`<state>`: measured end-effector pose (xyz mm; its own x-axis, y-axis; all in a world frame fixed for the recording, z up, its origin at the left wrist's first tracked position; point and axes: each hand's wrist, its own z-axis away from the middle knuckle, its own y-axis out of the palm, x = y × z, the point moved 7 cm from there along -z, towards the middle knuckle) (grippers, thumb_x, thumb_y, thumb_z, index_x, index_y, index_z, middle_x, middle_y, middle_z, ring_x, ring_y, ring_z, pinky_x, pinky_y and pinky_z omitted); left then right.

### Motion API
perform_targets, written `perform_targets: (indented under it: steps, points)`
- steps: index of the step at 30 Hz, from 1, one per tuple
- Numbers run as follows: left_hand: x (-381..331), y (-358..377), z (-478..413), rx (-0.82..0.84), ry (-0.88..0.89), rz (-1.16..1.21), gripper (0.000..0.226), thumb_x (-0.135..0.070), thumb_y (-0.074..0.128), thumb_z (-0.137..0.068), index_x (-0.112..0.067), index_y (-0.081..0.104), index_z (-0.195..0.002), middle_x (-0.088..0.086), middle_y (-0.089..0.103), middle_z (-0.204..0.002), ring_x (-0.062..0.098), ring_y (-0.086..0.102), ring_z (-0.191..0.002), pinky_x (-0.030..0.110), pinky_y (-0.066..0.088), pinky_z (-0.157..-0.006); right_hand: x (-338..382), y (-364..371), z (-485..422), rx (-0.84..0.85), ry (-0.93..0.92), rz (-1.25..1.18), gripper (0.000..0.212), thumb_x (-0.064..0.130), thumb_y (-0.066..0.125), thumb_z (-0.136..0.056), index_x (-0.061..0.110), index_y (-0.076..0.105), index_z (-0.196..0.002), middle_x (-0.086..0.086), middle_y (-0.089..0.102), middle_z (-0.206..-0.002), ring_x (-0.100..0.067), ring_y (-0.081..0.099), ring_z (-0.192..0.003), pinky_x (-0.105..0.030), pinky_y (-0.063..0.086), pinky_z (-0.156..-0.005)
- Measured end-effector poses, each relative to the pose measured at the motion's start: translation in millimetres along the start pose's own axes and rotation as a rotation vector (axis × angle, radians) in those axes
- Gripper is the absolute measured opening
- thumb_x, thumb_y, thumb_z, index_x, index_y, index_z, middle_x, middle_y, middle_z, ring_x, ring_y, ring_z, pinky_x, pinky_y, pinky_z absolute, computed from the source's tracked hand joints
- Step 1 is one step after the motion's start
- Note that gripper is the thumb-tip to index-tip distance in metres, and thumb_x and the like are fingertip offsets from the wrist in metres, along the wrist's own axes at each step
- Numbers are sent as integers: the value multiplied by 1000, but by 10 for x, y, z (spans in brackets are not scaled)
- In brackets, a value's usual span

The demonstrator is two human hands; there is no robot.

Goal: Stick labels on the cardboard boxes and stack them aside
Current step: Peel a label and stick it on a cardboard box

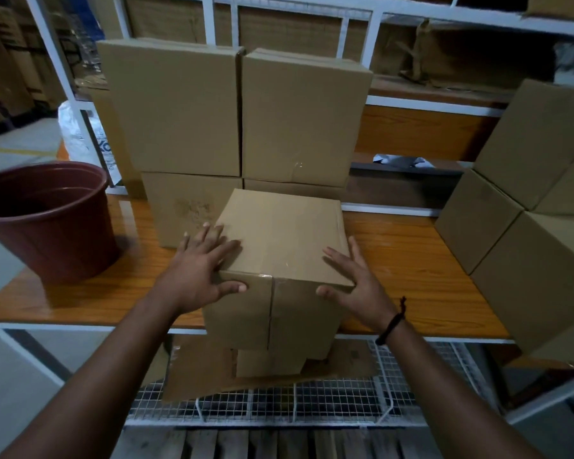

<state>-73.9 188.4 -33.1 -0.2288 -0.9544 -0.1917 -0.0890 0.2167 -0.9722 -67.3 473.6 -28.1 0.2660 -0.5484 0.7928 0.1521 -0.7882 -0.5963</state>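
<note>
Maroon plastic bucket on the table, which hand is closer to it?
Left. The left hand rests on the left edge of the cardboard box, on the side facing the bucket. The right hand is at the box's right edge, farther away.

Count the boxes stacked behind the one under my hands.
4: top left, top right, bottom left, and bottom right, which is mostly hidden. More may sit behind them.
</note>
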Motion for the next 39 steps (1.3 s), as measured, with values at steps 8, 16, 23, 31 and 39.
perform_targets:
  steps: [8,16,23,31,39]
  points:
    - [-195,5,28,-74,41,44,114,-97,-4,-61,-37,22,-153,-11,11,-160,8,4,-147,42,19,-117,-57,-6,-18,-154,-25,76,68,34,83,-70,33,55,-132,-7,19,-159,1,19,-135,-16,29,-104]
    - [-183,-75,92,-89,15,61,107,-93,16,-69,-29,21,-155,-1,21,-163,20,16,-150,48,-2,-120,771,-45,-125,-264,-212,399,61,47,79,-72,37,58,-128,-8,26,-157,-22,45,-132,-40,48,-101]
    - [-241,-218,26,-155,31,222,88,-70,40,-82,-29,16,-156,0,22,-163,22,26,-146,40,30,-113,799,79,-247,-157,-319,67,71,66,58,-79,39,39,-142,1,27,-156,-17,34,-138,-40,46,-101]
    - [97,-214,175,-219,50,366,77,-58,45,-90,-29,18,-155,3,31,-158,24,38,-136,33,37,-99,-458,218,-350,-39,205,-86,85,83,48,-70,49,27,-145,3,17,-160,-19,17,-146,-38,23,-110]
    - [254,160,304,-154,-67,541,80,-53,49,-90,-38,6,-156,6,41,-153,24,48,-129,47,47,-100,-88,-36,-459,-86,139,-22,73,68,59,-77,34,46,-140,-6,19,-159,-24,25,-144,-47,29,-114]
